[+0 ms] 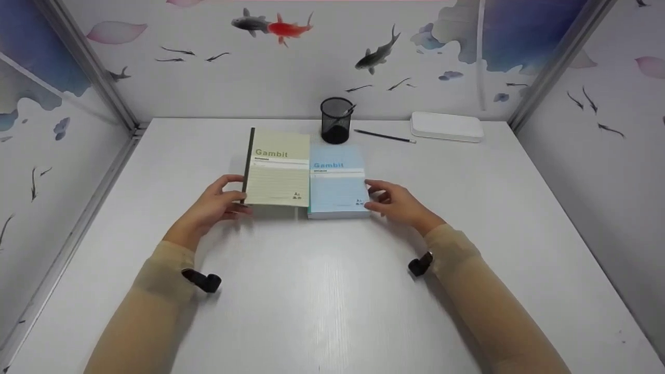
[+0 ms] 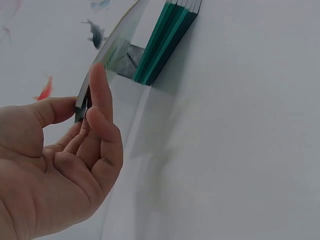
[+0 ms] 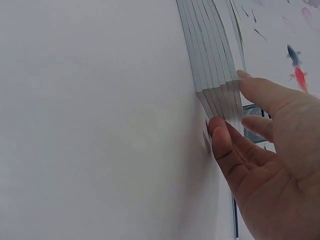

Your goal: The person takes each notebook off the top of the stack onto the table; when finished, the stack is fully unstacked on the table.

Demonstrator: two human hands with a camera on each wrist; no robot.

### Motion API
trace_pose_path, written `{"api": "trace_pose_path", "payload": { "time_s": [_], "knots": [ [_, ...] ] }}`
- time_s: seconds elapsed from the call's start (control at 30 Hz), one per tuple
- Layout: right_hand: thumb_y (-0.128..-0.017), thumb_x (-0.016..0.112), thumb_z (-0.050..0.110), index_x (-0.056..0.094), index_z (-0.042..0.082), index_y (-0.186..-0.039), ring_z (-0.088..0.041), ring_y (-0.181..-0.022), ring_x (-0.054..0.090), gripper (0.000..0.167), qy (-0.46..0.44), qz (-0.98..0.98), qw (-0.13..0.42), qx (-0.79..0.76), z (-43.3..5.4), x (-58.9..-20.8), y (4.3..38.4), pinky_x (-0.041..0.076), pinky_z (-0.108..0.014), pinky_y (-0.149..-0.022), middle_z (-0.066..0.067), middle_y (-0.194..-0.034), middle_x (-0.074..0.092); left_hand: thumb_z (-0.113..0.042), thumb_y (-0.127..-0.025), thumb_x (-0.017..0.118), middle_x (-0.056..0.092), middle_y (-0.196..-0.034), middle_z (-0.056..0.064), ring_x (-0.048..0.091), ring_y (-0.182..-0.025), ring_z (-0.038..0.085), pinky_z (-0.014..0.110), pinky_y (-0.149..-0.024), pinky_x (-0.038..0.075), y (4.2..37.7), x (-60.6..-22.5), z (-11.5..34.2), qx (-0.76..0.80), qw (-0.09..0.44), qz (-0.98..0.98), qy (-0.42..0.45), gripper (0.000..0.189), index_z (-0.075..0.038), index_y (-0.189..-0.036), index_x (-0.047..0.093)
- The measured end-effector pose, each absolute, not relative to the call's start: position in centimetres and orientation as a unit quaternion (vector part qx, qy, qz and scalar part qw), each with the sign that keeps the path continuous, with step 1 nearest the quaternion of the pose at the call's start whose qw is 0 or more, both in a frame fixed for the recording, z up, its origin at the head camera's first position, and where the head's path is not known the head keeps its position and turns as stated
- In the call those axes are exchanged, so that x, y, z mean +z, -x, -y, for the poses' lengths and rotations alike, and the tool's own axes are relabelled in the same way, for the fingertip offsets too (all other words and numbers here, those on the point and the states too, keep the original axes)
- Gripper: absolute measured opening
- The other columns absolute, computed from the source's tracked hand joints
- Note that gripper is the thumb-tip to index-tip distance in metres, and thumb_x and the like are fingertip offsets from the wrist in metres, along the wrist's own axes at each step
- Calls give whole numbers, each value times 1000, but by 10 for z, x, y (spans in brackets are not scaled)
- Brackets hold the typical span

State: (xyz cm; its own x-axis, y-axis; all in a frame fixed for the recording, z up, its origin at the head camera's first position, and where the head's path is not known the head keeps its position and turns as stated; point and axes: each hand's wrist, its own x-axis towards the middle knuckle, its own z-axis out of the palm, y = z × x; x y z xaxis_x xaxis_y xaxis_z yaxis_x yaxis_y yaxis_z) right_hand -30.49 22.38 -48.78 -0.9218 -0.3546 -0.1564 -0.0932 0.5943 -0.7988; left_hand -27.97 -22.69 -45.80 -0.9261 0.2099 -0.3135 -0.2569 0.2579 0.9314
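Observation:
My left hand (image 1: 210,205) pinches a yellow-green notebook (image 1: 278,169) by its dark spine, thumb on one face and fingers behind in the left wrist view. That notebook is raised off the table, its right edge beside a stack of blue notebooks (image 1: 336,189). The stack lies on the table; its teal spines (image 2: 165,45) show in the left wrist view and its layered page edges (image 3: 212,55) in the right wrist view. At the stack's right side, my right hand (image 1: 397,202) holds its edge, thumb near the top and bent fingers lower down.
Behind the notebooks stands a black mesh pen cup (image 1: 335,122) with a pen in it. A black pencil (image 1: 384,136) lies right of the cup, and a white case (image 1: 447,127) sits at the back right. Patterned walls enclose the white table (image 1: 332,291).

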Motion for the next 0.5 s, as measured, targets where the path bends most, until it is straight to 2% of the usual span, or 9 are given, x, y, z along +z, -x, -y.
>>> {"api": "trace_pose_path", "payload": {
  "time_s": [0.13, 0.3, 0.5],
  "knots": [
    [-97, 73, 29, 44, 22, -157, -27, -120, 61, 67, 124, -879, 150, -436, -224, -488, 304, 58, -35, -87, -7, -142, 59, -22, -107, 53, 74, -110, -5, 71, -96, 10, 29, -82, 53, 275, -456, 251, 595, 183, -783, 20, 58, -16, -159, 28],
    [-98, 73, 30, 44, 24, -158, -26, -121, 60, 67, 124, -878, 151, -437, -224, -488, 303, 57, -36, -90, -5, -143, 58, -22, -107, 52, 72, -109, -8, 71, -98, 10, 28, -82, 53, 265, -455, 279, 585, 179, -790, 29, 58, -14, -159, 28],
    [-98, 73, 30, 43, 24, -158, -26, -121, 60, 67, 127, -879, 151, -435, -224, -489, 302, 57, -35, -87, -5, -144, 57, -24, -108, 53, 70, -106, -10, 72, -97, 9, 27, -82, 55, 251, -456, 314, 601, 177, -778, 48, 52, -19, -155, 31]
  ]
}}
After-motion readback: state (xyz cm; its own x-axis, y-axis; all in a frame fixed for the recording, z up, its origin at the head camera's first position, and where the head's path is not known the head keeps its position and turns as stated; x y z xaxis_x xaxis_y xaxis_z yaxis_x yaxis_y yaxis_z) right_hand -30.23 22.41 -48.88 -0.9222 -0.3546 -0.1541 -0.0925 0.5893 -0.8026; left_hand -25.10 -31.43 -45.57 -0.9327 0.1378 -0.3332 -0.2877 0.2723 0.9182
